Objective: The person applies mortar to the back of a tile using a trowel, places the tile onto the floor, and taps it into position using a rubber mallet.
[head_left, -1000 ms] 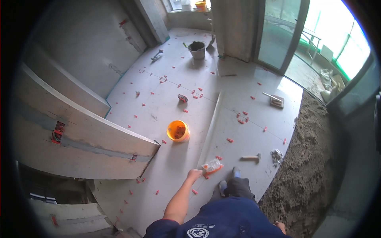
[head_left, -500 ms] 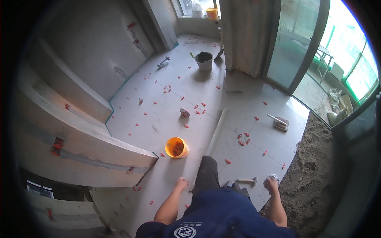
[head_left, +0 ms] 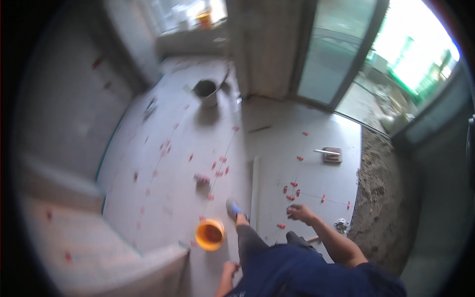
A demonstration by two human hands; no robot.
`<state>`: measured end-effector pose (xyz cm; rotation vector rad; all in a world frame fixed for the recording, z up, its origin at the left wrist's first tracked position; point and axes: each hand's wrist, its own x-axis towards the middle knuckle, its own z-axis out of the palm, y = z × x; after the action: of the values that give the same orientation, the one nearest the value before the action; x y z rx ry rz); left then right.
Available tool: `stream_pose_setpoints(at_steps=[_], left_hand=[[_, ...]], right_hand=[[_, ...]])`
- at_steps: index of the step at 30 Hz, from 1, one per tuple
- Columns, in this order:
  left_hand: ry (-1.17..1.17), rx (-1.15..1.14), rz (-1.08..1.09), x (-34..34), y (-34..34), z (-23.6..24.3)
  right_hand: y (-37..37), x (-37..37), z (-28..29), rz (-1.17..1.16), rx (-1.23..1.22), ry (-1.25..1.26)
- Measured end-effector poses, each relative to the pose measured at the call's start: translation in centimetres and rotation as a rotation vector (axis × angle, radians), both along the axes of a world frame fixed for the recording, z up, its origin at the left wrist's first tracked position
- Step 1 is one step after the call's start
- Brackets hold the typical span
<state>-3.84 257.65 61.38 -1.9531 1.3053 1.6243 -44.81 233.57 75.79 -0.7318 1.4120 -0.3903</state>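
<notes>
My right hand (head_left: pixel 300 213) is held over the grey tiled floor, fingers loosely extended and nothing visible in them. Below it on the tiles are several red tile-levelling clips (head_left: pixel 291 197). A crumpled silvery bundle (head_left: pixel 341 226) lies at the tile edge beside my right forearm. The hammer's pale handle (head_left: pixel 312 239) shows only in part, behind that arm. My left hand (head_left: pixel 230 269) hangs low beside my leg. Its fingers are blurred and partly hidden, and I make out nothing in them. Nearest to it stands a yellow bucket (head_left: pixel 210 234) with reddish pieces inside.
A long pale straightedge (head_left: pixel 255 190) lies by my forward foot (head_left: pixel 232 209). Farther off stand a bucket of dark mix (head_left: pixel 206 90), a trowel-like tool on a block (head_left: pixel 331 154) and a small power tool (head_left: pixel 202 180). Loose sand (head_left: pixel 386 183) borders the tiles right; a wall end (head_left: pixel 168 252) juts in left.
My right hand has moved left and forward, away from the silvery bundle. My left foot now shows ahead, beside the straightedge. The view has shifted and blurred, with the yellow bucket lower in it.
</notes>
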Motion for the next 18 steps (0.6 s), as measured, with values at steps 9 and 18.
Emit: stream_pose_setpoints(at_steps=[9,18], left_hand=[[0.305,-0.079,1.224,16.5,-26.4,7.1],[0.217,-0.026,1.286,24.9,-41.1,6.8]], right_hand=[[-7.5,4.0,-2.7,-0.026,0.308,0.463],[-12.3,4.1,-3.4,-0.352,0.359,0.434]])
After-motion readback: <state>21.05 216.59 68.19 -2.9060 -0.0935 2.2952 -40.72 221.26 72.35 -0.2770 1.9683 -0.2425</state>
